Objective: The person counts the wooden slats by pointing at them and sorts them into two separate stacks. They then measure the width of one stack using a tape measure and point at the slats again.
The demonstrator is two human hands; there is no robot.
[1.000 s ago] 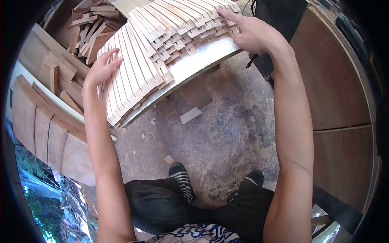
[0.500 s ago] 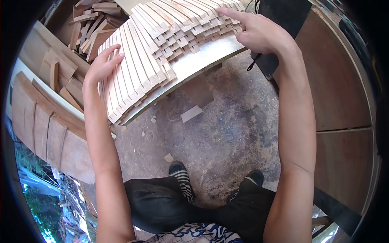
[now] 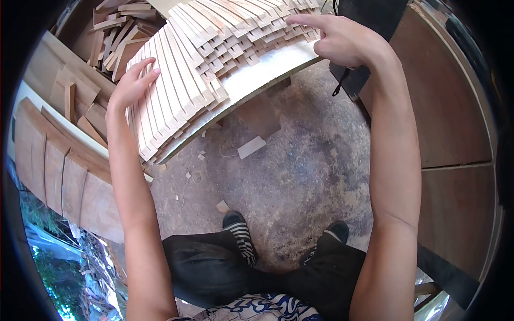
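Pale wooden strips lie stacked in layers, their ends stepped and uneven, on a bench with a shiny top. My left hand rests on the left side of the stack with fingers apart and thumb out, holding nothing. At the right end of the stack is my right hand, its index finger stretched out to the strip ends and its other fingers curled under. Nothing shows in that hand, though its palm side is hidden.
Wood offcuts fill a bin at the upper left. Brown wooden panels stand along the right, beside a black surface. On the concrete floor lie a pale wood block and small scraps.
The view has shifted slightly, so the stack sits a little further left and up. Both hands keep nearly the same place and pose against the strips.
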